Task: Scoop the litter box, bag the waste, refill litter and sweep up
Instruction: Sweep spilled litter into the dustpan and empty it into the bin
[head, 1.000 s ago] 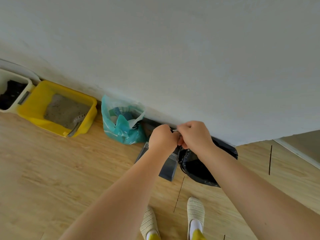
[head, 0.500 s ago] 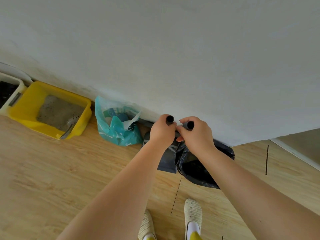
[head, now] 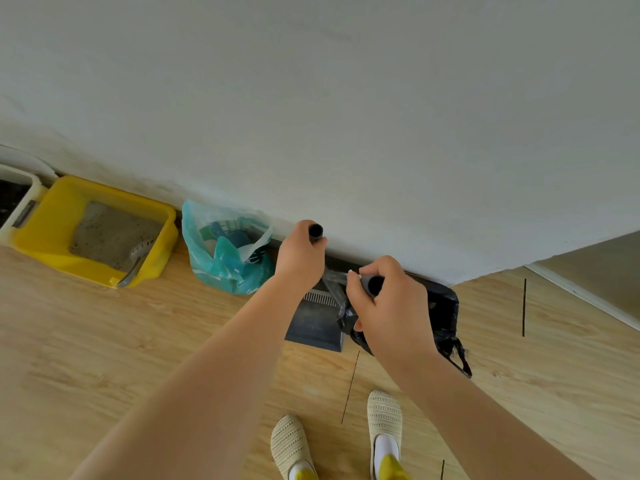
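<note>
Dark handles, earlier together, now apart: left hand (head: pixel 299 258), right hand (head: pixel 389 308).

white bin (head: pixel 20 199) cut off at left edge | broom head hidden behind right hand (head: pixel 388 306) | black bag (head: pixel 446 313) half covered

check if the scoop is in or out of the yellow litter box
In. The grey slotted scoop lies inside the yellow plastic litter box, head on the litter, handle resting against the near rim.
</note>
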